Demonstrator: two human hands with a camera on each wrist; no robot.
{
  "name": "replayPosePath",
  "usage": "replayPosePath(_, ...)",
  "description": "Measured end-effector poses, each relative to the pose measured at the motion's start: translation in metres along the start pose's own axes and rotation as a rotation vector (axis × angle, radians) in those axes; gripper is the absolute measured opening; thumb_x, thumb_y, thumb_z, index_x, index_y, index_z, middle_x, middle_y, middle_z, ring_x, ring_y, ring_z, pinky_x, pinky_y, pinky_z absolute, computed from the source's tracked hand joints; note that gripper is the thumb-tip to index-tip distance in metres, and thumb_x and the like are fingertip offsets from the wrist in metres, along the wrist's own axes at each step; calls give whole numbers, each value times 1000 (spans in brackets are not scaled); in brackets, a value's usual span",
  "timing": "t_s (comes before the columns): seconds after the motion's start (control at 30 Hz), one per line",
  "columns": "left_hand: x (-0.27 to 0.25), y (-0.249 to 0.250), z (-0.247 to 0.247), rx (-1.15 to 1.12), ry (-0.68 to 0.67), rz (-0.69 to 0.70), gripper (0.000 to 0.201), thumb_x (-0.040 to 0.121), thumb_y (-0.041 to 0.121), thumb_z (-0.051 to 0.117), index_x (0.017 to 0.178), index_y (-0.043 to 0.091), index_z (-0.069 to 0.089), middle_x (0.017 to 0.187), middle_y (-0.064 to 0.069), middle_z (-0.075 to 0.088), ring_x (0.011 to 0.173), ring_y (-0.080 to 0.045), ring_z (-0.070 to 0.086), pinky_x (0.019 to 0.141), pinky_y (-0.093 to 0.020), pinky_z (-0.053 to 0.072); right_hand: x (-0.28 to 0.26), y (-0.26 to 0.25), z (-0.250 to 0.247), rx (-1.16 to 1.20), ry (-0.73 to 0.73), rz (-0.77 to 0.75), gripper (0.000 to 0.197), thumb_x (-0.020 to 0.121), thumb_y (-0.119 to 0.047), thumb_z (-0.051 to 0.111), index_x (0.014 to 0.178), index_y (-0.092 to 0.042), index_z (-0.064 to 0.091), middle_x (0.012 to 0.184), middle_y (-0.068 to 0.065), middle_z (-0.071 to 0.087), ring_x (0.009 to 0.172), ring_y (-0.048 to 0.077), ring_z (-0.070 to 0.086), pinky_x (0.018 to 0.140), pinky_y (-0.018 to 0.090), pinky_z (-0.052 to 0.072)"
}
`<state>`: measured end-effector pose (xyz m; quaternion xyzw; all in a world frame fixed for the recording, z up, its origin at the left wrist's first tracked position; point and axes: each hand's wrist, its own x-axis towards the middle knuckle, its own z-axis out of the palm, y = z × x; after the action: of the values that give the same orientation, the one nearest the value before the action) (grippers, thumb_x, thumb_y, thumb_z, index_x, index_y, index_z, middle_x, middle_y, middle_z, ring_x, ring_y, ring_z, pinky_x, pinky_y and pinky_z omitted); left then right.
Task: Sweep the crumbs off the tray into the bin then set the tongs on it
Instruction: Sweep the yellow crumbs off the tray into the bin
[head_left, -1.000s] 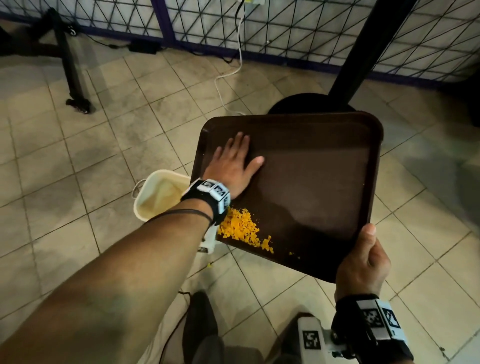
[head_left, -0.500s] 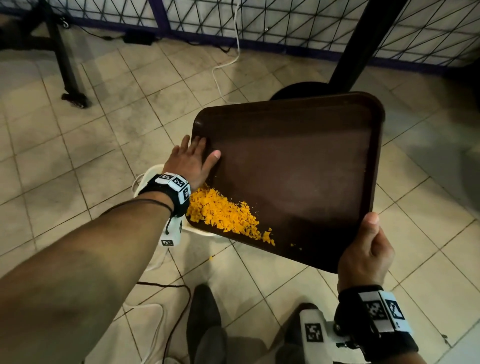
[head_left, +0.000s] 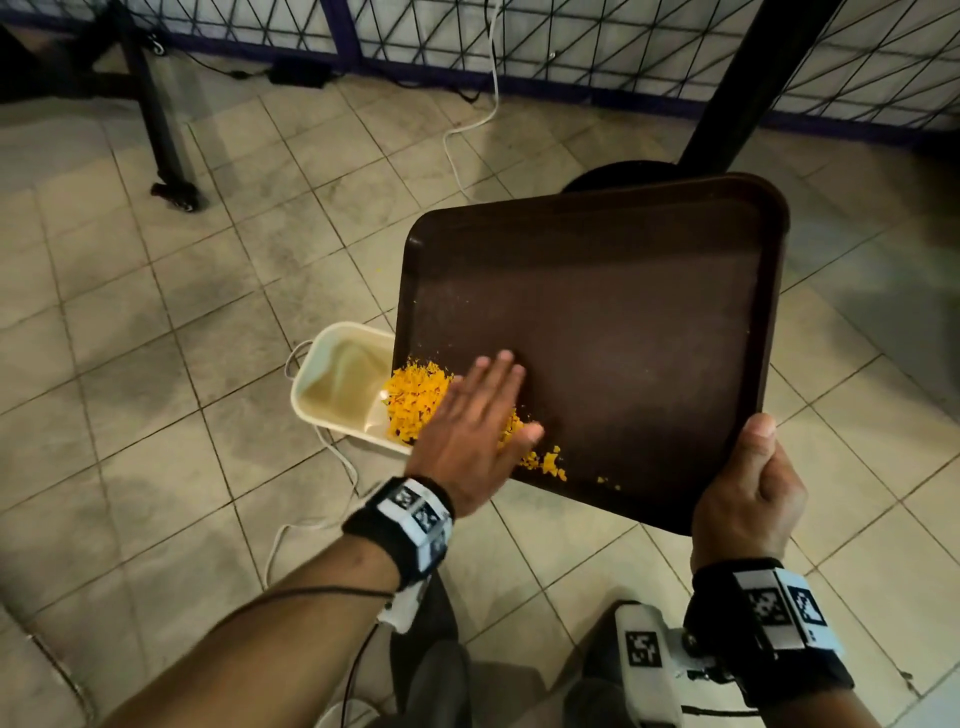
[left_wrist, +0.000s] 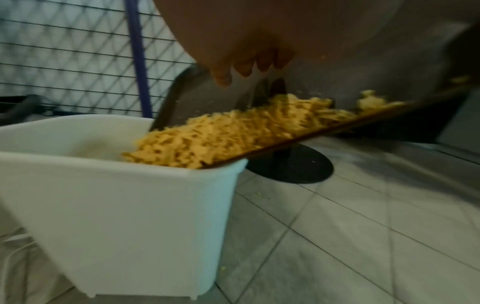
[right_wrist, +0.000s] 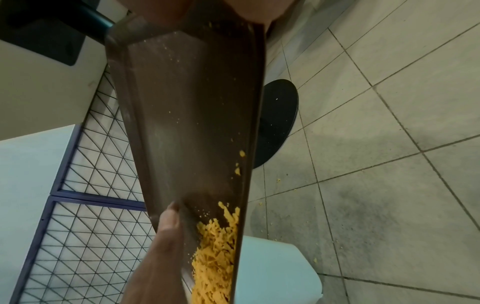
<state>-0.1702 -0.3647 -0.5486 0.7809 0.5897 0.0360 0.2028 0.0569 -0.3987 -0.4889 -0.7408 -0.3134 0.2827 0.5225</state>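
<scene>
A dark brown tray (head_left: 623, 312) hangs tilted over the floor, its low near-left corner above a white bin (head_left: 337, 384). My right hand (head_left: 748, 499) grips the tray's near right corner, thumb on top. My left hand (head_left: 478, 421) lies flat with straight fingers on the tray, pressed against a heap of orange crumbs (head_left: 415, 400) at that low corner. In the left wrist view the crumbs (left_wrist: 221, 135) spill over the tray edge into the bin (left_wrist: 116, 205). In the right wrist view the crumbs (right_wrist: 215, 257) pile against the tray (right_wrist: 187, 123) rim. No tongs are in view.
A black round table base (head_left: 623, 176) with a slanted pole stands behind the tray. A wire-mesh fence (head_left: 571, 47) runs along the back. A white cable (head_left: 322, 467) trails on the tiled floor by the bin. A black stand leg (head_left: 166, 156) is at far left.
My left hand has swept down the tray from its upper left edge to the near-left corner, pushing the crumbs into a heap over the bin. The tray has tilted further left.
</scene>
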Motion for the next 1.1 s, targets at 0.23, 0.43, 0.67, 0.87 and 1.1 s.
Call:
replayPosePath(0.23, -26, -40, 32, 86, -163, -202, 77, 93, 69, -4, 154, 22, -14, 160, 1, -25, 149, -16, -19, 122, -39, -5, 0, -1, -1, 0, 1, 5, 48, 104, -45, 35, 62, -21, 42, 54, -12, 40, 51, 3, 38, 52, 25, 35)
replayPosePath(0.43, -18, -5, 13, 14, -13, -33, 73, 99, 64, 12, 156, 23, -5, 162, 3, -15, 150, -14, -16, 121, -36, -6, -2, -3, 3, 20, -5, -3, 47, 105, -41, 34, 63, -20, 42, 56, -11, 41, 50, 2, 39, 50, 18, 34)
replayPosePath(0.67, -33, 15, 38, 184, -105, 257, 73, 100, 62, 15, 157, 20, -4, 164, -1, -10, 152, -23, -6, 122, -46, 7, 0, -5, 3, 11, -15, -3, 47, 105, -40, 33, 65, -19, 44, 63, -2, 40, 49, 0, 41, 47, 12, 35)
replayPosePath(0.87, -43, -41, 22, 132, -205, -166, 74, 94, 68, -3, 153, 25, -18, 157, 4, -31, 147, -16, -26, 122, -42, -6, -2, -5, 3, 18, -12, 0, 47, 105, -41, 34, 65, -19, 46, 62, -4, 42, 50, -1, 42, 48, 14, 36)
replayPosePath(1.1, -29, 56, 23, 167, -56, 393, 70, 100, 62, 18, 156, 24, 2, 164, 3, -13, 151, -22, -10, 121, -42, -5, -4, -8, 7, 18, -34, 15, 46, 104, -44, 33, 70, -20, 53, 68, -3, 52, 55, 0, 48, 56, 25, 42)
